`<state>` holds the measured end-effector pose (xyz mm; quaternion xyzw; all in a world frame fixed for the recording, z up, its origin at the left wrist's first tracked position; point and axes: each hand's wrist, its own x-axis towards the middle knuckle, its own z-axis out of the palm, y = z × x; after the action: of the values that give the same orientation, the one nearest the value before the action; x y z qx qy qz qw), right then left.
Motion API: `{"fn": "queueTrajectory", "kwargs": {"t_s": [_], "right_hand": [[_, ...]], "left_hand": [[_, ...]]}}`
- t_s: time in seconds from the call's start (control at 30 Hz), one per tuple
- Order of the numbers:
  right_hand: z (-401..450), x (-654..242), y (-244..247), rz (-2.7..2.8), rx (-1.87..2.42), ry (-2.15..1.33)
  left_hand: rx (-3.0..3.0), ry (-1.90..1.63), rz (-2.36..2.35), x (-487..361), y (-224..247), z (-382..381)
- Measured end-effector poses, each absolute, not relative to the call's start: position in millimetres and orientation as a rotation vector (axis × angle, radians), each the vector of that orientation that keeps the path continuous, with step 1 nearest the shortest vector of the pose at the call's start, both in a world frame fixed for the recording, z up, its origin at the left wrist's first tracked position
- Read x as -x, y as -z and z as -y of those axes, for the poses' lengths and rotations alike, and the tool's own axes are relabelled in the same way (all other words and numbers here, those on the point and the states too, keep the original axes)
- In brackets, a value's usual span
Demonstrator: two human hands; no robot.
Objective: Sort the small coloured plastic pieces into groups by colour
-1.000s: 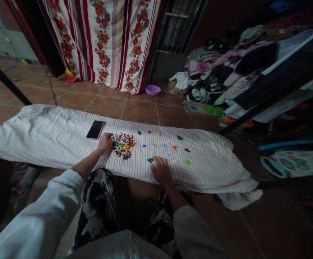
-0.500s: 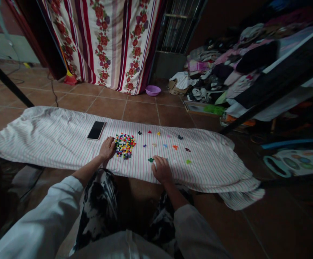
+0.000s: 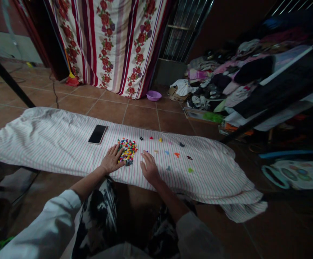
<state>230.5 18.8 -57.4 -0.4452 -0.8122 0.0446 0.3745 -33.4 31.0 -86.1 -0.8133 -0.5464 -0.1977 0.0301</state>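
A pile of small multicoloured pieces (image 3: 129,148) lies on the striped cloth (image 3: 64,144). My left hand (image 3: 112,160) rests at the pile's left edge with its fingers spread. To the right of the pile, my right hand (image 3: 149,167) is over the cloth, fingers apart, holding nothing that shows. Small groups sorted by colour lie further right, among them yellow (image 3: 160,140), orange (image 3: 177,155), light green (image 3: 190,170), dark brown (image 3: 189,157) and black (image 3: 141,138) pieces. My right hand hides part of the cloth beneath it.
A phone (image 3: 98,134) lies on the cloth left of the pile. Beyond the cloth, a purple basin (image 3: 153,95) stands on the tiled floor near a flowered curtain (image 3: 115,46). Clothes (image 3: 221,77) are heaped at the back right, and dark metal bars slant at both sides.
My right hand has moved left from the dark green pieces towards the pile. My left hand has spread its fingers and reaches further over the pile's edge. The view has shifted slightly.
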Motion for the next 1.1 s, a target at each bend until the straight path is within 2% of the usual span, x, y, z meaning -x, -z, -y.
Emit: {"fn": "queueTrajectory", "kwargs": {"t_s": [0.17,0.4,0.57,0.8,1.1], "right_hand": [[-61,-155,74,1.916,1.504,-0.232],[-105,-135,76,2.034,1.758,-0.294],[-119,-126,66,2.223,1.651,-0.262],[-117,-115,64,2.566,1.135,-0.184],[-71,-135,56,2.526,1.264,-0.108]], "left_hand": [[2.411,0.623,1.649,30,91,-31],[2.341,0.688,1.652,25,93,-32],[2.341,0.743,1.646,23,93,-32],[2.315,0.833,1.658,24,98,-37],[2.405,0.969,1.632,34,103,-42]]}}
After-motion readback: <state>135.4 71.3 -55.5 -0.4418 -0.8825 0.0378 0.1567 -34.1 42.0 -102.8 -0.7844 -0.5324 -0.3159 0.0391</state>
